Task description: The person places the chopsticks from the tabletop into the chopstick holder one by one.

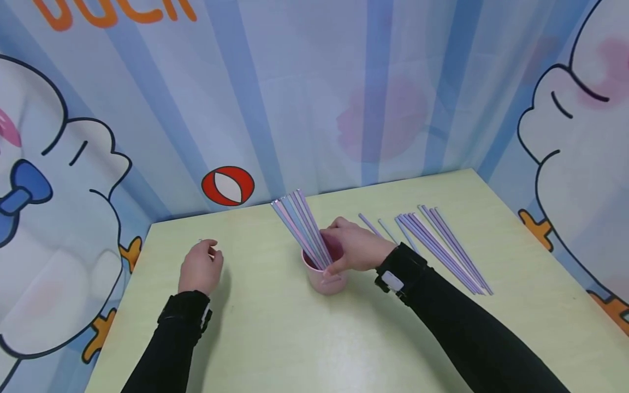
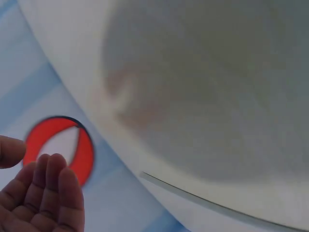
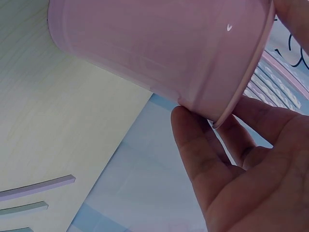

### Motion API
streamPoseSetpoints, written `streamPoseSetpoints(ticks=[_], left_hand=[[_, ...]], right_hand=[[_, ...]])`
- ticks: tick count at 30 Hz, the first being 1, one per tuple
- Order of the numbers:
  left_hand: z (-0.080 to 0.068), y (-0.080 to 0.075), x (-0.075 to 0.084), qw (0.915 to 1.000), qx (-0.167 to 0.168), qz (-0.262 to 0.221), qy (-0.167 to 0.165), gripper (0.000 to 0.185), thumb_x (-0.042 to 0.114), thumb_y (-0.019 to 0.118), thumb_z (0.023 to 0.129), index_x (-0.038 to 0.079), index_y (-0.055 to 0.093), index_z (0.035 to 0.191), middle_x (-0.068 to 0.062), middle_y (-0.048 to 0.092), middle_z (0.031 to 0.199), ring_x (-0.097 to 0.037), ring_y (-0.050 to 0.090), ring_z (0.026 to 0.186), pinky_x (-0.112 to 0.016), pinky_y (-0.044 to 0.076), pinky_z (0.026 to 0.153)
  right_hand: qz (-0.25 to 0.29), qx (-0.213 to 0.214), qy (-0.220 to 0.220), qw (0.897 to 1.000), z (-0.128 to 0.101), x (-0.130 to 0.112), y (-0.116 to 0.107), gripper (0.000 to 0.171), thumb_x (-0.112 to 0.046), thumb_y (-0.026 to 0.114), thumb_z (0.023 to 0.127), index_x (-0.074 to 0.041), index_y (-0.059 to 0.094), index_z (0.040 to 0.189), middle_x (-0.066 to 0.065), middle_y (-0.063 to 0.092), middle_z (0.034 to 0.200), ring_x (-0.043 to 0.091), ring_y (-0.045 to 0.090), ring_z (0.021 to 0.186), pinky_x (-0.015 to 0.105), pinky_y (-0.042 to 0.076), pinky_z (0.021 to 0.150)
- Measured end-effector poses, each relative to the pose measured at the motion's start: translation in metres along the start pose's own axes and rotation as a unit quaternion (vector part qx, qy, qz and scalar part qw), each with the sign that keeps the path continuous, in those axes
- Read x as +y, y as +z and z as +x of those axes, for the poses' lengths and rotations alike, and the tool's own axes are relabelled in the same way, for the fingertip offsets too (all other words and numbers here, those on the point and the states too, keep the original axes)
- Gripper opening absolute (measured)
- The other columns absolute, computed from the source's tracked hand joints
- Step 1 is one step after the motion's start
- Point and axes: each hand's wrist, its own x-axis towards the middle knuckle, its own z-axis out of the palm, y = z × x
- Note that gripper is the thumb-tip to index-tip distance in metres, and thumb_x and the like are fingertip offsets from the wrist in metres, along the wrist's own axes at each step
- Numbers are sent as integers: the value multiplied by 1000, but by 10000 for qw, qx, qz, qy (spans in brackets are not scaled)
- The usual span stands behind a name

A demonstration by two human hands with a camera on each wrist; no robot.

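**A:** any readable text anywhere? All that shows is a cut-off bit of orange lettering [image 1: 113, 12] at the top of the backdrop, too cropped to read. The rest of it is cartoon ducks and blue stripes, plus a red and white ball [image 1: 228, 185] printed right behind the table's back edge.

**B:** yeah, nothing legible. The pink cup [image 1: 326, 273] looks like smooth plastic, round with a thin rolled rim, standing about mid-table. A bunch of straws [image 1: 301, 228] sticks out of it, leaning back and to the left: long, thin, straight, pastel lilac and pale blue.

**A:** the right hand [image 1: 355, 246] sits over the cup's rim, fingers curled down the near side by the straws. In the wrist view the fingers touch the rim from outside; whether they pinch a straw is hard to tell.

**B:** the left hand [image 1: 199, 267] holds nothing, fingers loosely curled, resting on the table [image 1: 275, 338] well left of the cup.

**A:** more loose straws [image 1: 442, 248] lie flat in a row to the right of the cup. The tabletop is pale yellow-green and matte. There's open room in front and at left.
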Motion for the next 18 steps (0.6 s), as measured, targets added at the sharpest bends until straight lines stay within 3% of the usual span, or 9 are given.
streamPoseSetpoints(ticks=[7,12,18], left_hand=[[3,-5,-38,9979,-52,568,-318,36,10,50,98,-9,52,128,-27,54,112,-42,55,98,-53,46,82],[6,-4,-53,9952,-70,826,-522,35,9,52,96,-8,54,127,-31,49,119,-49,49,104,-58,45,85],[8,2,-66,9890,-428,1152,-824,38,10,45,99,-5,51,133,-33,44,121,-51,46,106,-60,45,81]], right_hand=[[-32,-3,25,10000,0,0,0,85,-42,88,69,-12,52,140,0,47,116,14,51,104,28,46,90],[-2,-6,32,10000,-1,-1,-1,84,-40,88,69,-12,52,140,0,48,116,15,51,103,28,46,90],[26,-16,84,10000,-2,-1,0,85,-40,88,69,-14,52,141,-1,47,116,14,51,103,27,46,90]])
